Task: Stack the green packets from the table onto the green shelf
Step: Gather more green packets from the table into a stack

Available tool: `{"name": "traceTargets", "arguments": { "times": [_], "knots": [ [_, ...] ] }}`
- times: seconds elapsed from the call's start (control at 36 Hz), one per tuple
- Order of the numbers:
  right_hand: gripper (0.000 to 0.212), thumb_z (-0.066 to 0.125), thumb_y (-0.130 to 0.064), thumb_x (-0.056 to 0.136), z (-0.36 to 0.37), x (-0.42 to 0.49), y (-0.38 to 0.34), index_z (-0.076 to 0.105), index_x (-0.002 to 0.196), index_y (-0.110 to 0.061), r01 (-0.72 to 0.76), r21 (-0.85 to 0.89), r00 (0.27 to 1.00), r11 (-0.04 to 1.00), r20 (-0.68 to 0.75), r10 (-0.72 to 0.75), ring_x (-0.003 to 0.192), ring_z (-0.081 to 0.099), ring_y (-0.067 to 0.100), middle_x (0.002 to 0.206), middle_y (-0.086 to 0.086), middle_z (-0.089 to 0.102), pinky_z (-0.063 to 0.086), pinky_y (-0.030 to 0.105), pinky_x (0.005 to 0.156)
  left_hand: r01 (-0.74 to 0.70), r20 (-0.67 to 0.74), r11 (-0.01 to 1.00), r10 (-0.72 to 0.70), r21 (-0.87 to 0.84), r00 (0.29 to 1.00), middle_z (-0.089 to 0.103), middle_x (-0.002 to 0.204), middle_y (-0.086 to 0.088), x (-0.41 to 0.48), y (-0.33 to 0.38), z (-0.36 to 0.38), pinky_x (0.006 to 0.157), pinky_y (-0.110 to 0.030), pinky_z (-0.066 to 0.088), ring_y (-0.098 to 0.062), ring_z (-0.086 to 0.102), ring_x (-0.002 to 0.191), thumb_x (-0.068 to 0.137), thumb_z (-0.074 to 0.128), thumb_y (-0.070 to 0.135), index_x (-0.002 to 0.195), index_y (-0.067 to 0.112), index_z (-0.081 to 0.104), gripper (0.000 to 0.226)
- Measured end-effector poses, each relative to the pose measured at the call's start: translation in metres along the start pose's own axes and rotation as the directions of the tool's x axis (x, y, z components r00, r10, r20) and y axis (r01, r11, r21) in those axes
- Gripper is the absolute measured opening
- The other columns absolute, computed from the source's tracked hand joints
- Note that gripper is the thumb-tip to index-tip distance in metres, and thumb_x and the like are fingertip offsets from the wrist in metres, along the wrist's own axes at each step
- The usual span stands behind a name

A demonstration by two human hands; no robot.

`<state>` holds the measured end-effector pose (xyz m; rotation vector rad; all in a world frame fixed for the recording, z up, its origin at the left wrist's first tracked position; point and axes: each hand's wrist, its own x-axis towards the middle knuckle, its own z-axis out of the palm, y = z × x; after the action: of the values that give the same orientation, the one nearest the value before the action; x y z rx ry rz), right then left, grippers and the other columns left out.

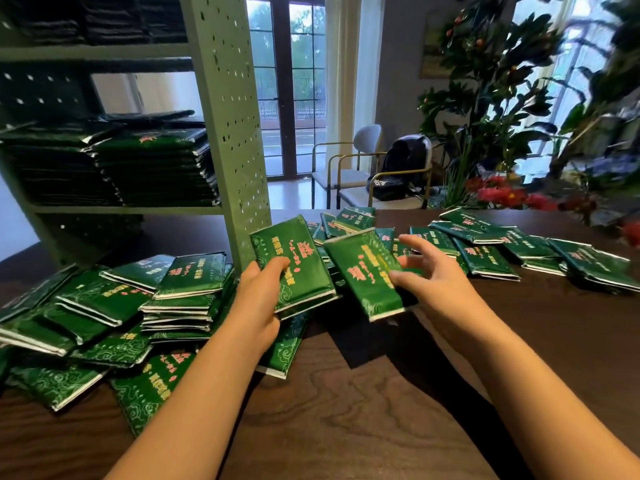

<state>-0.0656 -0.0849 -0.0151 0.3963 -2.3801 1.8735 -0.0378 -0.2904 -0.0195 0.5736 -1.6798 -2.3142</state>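
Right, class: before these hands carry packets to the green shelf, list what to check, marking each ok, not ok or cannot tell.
1. Left hand grip on left-hand packets: thumb pressed on top. Ok.
2. Right hand grip on tilted packet: thumb touches it, fingers spread. Cannot tell.
3. Both lots squared together: apart, angled differently. Not ok.
4. Space above shelf stack: gap visible. Ok.
5. Table cleared of loose packets: many remain. Not ok.
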Motion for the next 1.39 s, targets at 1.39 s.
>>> {"name": "traceTargets", "arguments": {
  "times": [1.39],
  "knots": [
    [0.043,0.052,-0.020,0.089,0.033,-0.023,0.001,0.052,0.132,-0.021,0.631,-0.415,0.767,0.655,0.209,-0.607,0.077,0.050,0.005,0.089,-0.012,0.051,0.046,0.027,0.069,-0.262,0.675,0.717,-0.377,0.646,0.634,0.070,0.119,-0.003,-0.023,-0.005,0.001,0.098,-0.034,0.051,-0.016,0.067,0.108,0.091,0.064,0.026,0.121,0.016,0.057,0.033]
  ]
}}
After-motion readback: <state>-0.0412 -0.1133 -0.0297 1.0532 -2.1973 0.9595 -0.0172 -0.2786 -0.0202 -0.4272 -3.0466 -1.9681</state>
